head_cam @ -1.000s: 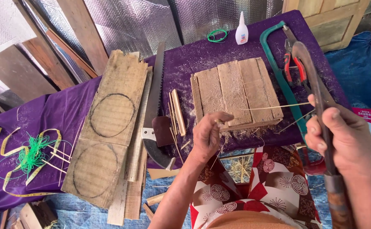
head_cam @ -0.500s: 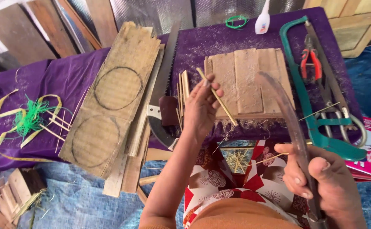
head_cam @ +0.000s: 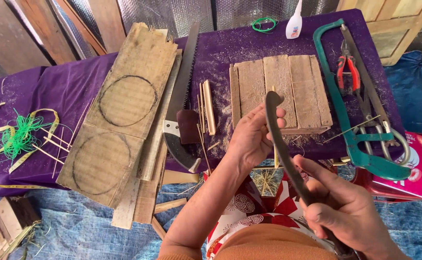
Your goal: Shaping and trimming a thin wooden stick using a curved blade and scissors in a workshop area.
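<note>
My right hand [head_cam: 338,209] grips the handle of a long curved dark knife [head_cam: 279,139], whose blade rises up and left. My left hand [head_cam: 250,139] is closed at the blade's upper part, fingers touching it, and pinches a thin bamboo stick [head_cam: 274,161] that shows just below the hand. Both hands hover over the near edge of a table with a purple cloth [head_cam: 56,86], in front of a low wooden block of planks [head_cam: 288,84].
A hand saw [head_cam: 184,91] and loose bamboo strips [head_cam: 208,113] lie left of the block. Boards with drawn circles [head_cam: 124,115] lie further left, beside green string and yellow tape [head_cam: 20,137]. A green hacksaw [head_cam: 343,110], red pliers [head_cam: 348,72], glue bottle [head_cam: 294,21] and red box [head_cam: 418,166] sit right.
The knife has swung left and up from the right side to meet my left hand. My left hand pulled back from the wooden block with the stick toward my body.
</note>
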